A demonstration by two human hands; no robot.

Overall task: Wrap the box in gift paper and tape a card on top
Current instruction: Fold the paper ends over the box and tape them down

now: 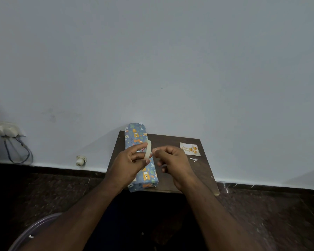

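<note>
A long box wrapped in blue patterned gift paper (136, 137) lies on the left side of a small dark wooden table (203, 171), running away from me. Above its middle, my left hand (130, 164) grips a roll of clear tape (148, 148). My right hand (172, 161) is just right of the roll and pinches the tape's free end between thumb and forefinger. A small birthday card (190, 149) with gold balloons lies flat at the table's far right.
A small white scrap (194, 159) lies on the table near the card. The table stands against a pale wall. A wall socket with plugs and a dangling cable (16, 149) is at the left, and a small white fitting (81, 160) sits near the skirting.
</note>
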